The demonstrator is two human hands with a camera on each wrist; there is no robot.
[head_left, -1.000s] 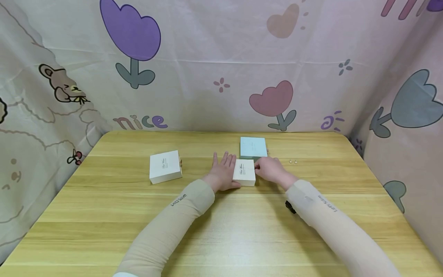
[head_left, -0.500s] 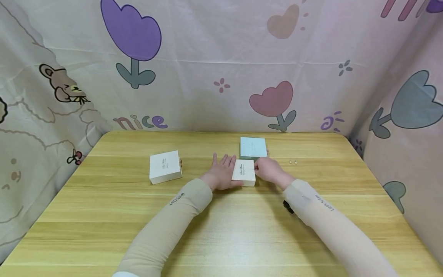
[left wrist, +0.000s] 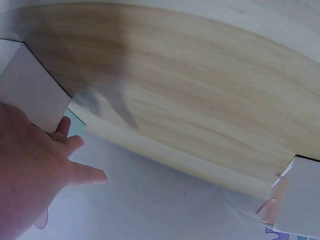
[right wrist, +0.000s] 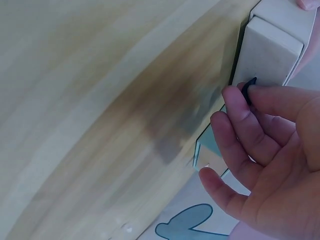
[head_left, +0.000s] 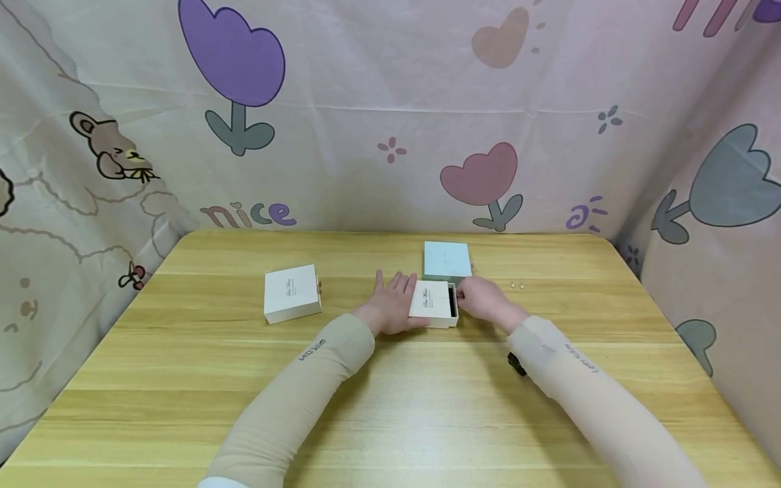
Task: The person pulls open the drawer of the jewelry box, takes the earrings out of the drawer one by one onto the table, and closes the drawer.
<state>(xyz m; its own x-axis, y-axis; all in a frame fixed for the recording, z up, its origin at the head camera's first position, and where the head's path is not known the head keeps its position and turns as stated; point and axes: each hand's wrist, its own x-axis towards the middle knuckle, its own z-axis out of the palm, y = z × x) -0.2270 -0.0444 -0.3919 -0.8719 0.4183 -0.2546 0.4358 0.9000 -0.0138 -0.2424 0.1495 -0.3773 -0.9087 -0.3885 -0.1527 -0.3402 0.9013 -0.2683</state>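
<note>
A small white drawer box [head_left: 431,299] with dark lettering lies mid-table, its drawer [head_left: 455,317] partly out on the right and dark inside. My left hand [head_left: 392,307] lies against the box's left side with fingers extended, the thumb along its front. At the other end, my right hand [head_left: 484,300] pinches a short black ribbon pull [right wrist: 247,91] on the drawer front between thumb and fingers. In the right wrist view its other fingers are spread and loosely bent. A pale blue box [head_left: 447,260] stands just behind the white one.
Another white box [head_left: 291,293] with a reddish-brown pull sits to the left. Two tiny shiny pieces [head_left: 516,285], perhaps earrings, lie right of my right hand. A printed curtain [head_left: 342,169] hangs behind the wooden table [head_left: 415,420].
My right hand has moved slightly right, and the drawer, flush before, now sticks out of the white box. The left hand shifted slightly and stays at the box; the other boxes have not moved.
</note>
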